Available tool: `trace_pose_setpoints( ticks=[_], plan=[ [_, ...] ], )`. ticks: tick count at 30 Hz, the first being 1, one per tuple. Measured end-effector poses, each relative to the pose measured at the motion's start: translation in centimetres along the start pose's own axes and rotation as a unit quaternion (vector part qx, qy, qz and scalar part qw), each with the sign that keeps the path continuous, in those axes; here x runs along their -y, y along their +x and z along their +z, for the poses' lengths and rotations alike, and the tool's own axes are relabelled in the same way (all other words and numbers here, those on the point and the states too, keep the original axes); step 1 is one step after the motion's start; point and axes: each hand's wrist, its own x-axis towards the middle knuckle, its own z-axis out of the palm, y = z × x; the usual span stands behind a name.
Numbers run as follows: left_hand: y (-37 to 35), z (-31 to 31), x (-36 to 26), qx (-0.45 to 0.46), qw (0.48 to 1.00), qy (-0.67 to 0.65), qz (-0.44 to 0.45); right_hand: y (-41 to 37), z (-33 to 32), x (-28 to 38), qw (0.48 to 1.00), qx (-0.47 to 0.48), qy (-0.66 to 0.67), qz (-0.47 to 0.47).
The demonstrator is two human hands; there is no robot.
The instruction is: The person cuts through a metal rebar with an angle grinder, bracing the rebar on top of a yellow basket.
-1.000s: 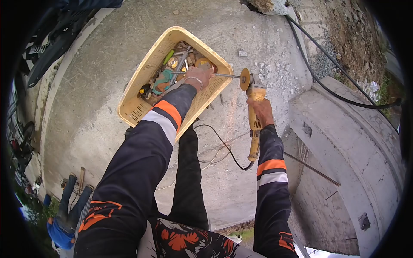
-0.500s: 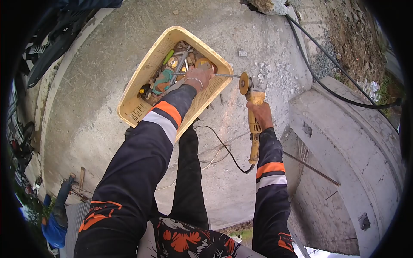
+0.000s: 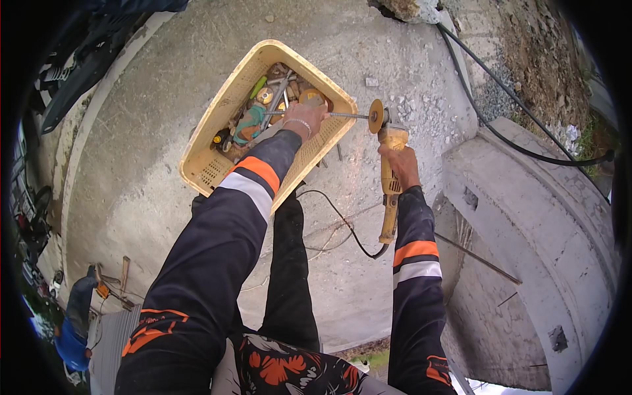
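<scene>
A yellow angle grinder [image 3: 391, 158] is gripped in my right hand [image 3: 400, 164], its disc [image 3: 376, 116] upright at the end of a thin metal rod [image 3: 347, 115]. That rod lies across the rim of a yellow plastic basket [image 3: 217, 99]. Over the basket, my left hand [image 3: 307, 117] is closed around the rod. Inside the basket are several tools and discs, a green-blue cloth or glove [image 3: 249, 125] and a bright green item [image 3: 258, 87]. Faint orange sparks show below the disc, above the concrete. Whether the disc touches the rod's tip is hard to tell.
The grinder's black cord [image 3: 342, 220] curves over the concrete floor [image 3: 151, 112]. Rubble [image 3: 415, 108] lies behind the grinder, with a curved concrete block [image 3: 520, 191] and thick black cable [image 3: 507, 141] at right. Another person in blue [image 3: 71, 345] is at lower left.
My right hand and the grinder have shifted slightly to the right, the grinder's lower end tilting a little. My left hand and the rod look unmoved. The person at lower left has changed posture.
</scene>
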Motion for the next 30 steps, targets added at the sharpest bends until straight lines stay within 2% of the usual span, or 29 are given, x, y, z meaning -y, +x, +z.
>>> trace_pose_setpoints(
  ticks=[5,8,15,23,27,30],
  plan=[
    [0.4,-0.6,0.1,0.045,0.999,-0.002,0.002,-0.5,-0.2,0.0,1.0,0.003,-0.003,-0.013],
    [-0.1,-0.8,-0.3,0.035,0.999,0.012,-0.017,-0.6,0.0,-0.2,0.999,-0.014,-0.02,-0.031],
    [0.2,-1.3,-0.2,0.048,0.999,0.011,-0.003,-0.5,0.4,-0.9,0.999,-0.032,-0.012,-0.041],
    [0.0,-1.0,-0.3,0.017,1.0,0.003,-0.001,-0.3,0.7,-1.7,0.999,-0.025,-0.013,-0.023],
    [0.0,-1.9,-0.3,0.058,0.998,0.014,0.003,1.0,0.9,-2.8,1.0,0.012,-0.026,0.0],
    [0.1,-1.9,-0.3,0.067,0.998,0.015,0.004,-0.4,0.9,-2.1,0.999,-0.022,0.005,-0.029]
  ],
)
